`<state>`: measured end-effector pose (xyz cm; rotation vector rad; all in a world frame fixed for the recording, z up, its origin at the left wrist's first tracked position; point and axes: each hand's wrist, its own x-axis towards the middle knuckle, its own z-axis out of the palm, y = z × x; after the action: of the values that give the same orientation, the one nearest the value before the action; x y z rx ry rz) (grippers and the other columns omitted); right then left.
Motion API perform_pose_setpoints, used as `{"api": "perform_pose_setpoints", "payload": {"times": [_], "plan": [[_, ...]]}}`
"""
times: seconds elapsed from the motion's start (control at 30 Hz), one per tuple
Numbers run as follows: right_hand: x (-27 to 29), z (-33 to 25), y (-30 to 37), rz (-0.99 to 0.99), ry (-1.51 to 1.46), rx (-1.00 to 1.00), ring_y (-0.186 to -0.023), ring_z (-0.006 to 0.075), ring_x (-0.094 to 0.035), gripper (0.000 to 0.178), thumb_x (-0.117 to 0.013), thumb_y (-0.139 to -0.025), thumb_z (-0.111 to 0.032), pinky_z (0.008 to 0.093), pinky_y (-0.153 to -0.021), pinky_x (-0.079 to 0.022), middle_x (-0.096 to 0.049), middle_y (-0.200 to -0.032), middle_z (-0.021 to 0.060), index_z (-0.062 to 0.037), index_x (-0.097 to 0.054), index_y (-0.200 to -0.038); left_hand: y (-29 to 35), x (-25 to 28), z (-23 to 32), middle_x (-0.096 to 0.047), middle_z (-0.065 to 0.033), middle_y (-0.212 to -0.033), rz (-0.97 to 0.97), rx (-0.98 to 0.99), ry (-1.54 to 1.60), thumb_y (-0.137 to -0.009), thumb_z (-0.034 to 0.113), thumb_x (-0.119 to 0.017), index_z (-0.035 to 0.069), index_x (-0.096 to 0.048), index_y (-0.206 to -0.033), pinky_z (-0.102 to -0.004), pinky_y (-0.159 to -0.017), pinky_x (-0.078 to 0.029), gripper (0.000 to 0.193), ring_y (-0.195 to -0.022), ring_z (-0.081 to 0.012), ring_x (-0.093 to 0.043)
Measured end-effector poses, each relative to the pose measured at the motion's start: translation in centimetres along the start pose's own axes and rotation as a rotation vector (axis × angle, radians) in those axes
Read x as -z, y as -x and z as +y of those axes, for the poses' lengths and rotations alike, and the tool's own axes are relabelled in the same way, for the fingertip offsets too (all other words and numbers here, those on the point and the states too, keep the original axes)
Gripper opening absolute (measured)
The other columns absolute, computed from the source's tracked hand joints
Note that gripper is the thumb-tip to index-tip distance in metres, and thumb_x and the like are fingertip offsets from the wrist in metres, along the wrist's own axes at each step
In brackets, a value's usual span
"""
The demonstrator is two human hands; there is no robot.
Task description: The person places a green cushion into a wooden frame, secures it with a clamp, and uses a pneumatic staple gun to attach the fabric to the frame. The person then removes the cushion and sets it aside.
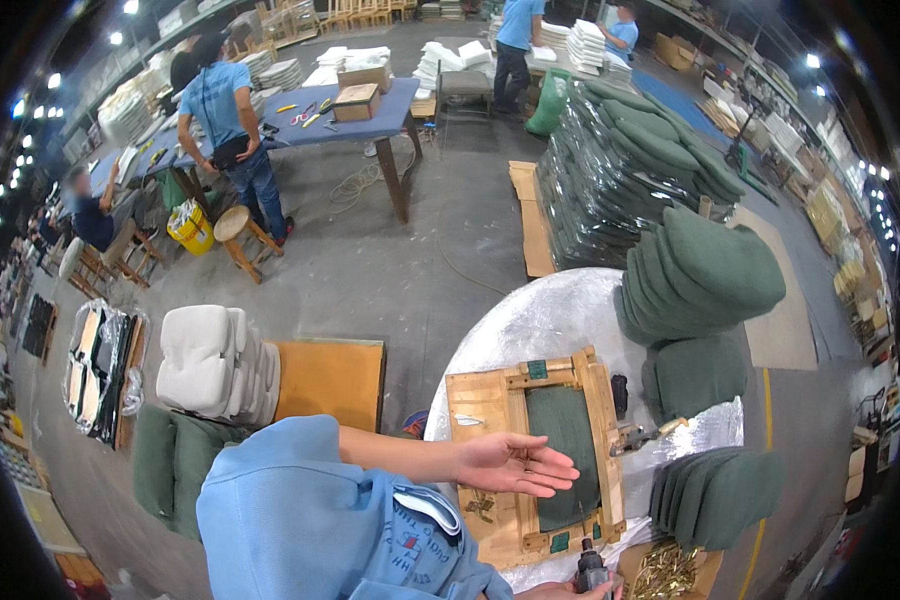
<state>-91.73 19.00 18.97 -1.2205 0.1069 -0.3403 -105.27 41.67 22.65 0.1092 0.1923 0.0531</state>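
A wooden frame lies on a round table wrapped in shiny film. Inside the frame is a dark green fabric panel. My left hand, open with its palm up and fingers stretched, is over the frame's left part and the panel's edge. At the lower edge, my right hand is wrapped round a power screwdriver, its bit end toward the frame's near side. Several small screws lie on the wooden board below my left hand. A metal toggle clamp sits at the frame's right side.
Green cushions are stacked on and beside the table's right. A carton of screws stands by my right hand. White cushions sit on a board at the left. A blue-topped table and a co-worker are farther back.
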Motion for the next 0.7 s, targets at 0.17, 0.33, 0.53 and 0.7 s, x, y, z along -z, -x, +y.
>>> {"api": "perform_pose_setpoints", "payload": {"times": [0.17,0.33,0.53,0.7], "plan": [[3.3,0.2,-5.8,0.048,0.192,0.174,-0.108,0.0288,-0.068,0.044,-0.071,-0.097,-0.026,0.0464,-0.091,-0.059,-0.068,-0.121,0.0134,-0.0028,-0.063,-0.134,-7.1,6.4,-4.4,-0.071,-0.0055,-0.088,0.456,0.035,-0.415,-0.111,0.051,-0.050,0.008,-0.068,-0.097,-0.0327,-0.066,-0.057,0.049,-0.077,-0.0170,-0.069],[5.1,-0.1,-10.4,0.126,0.396,0.126,-0.099,0.0224,-0.068,0.039,-0.073,-0.088,0.009,0.0376,-0.092,-0.058,-0.070,-0.114,0.0149,-0.0001,-0.062,-0.124,-16.2,11.5,-8.8,-0.062,-0.0015,-0.067,0.395,-0.208,-1.329,-0.102,0.048,-0.066,0.008,-0.073,-0.080,-0.0338,-0.059,-0.044,0.047,-0.063,-0.0109,-0.053],[6.6,2.0,-13.6,-0.061,0.299,0.145,-0.099,0.0334,-0.073,0.050,-0.076,-0.090,0.003,0.0477,-0.096,-0.058,-0.069,-0.108,0.0221,-0.0001,-0.048,-0.132,-23.2,14.8,-15.4,-0.074,-0.0168,-0.086,0.009,-0.190,-2.147,-0.104,0.028,-0.061,0.011,-0.073,-0.112,-0.0484,-0.069,-0.057,0.023,-0.079,-0.0371,-0.073],[6.2,4.5,-14.9,-0.074,0.255,0.069,-0.101,0.0319,-0.072,0.050,-0.077,-0.091,-0.001,0.0468,-0.098,-0.057,-0.069,-0.109,0.0211,0.0012,-0.048,-0.131,-24.6,18.2,-17.5,-0.074,-0.0121,-0.081,-0.147,-0.064,-2.485,-0.100,0.022,-0.062,0.014,-0.066,-0.129,-0.0466,-0.063,-0.057,0.031,-0.074,-0.0336,-0.073]]}}
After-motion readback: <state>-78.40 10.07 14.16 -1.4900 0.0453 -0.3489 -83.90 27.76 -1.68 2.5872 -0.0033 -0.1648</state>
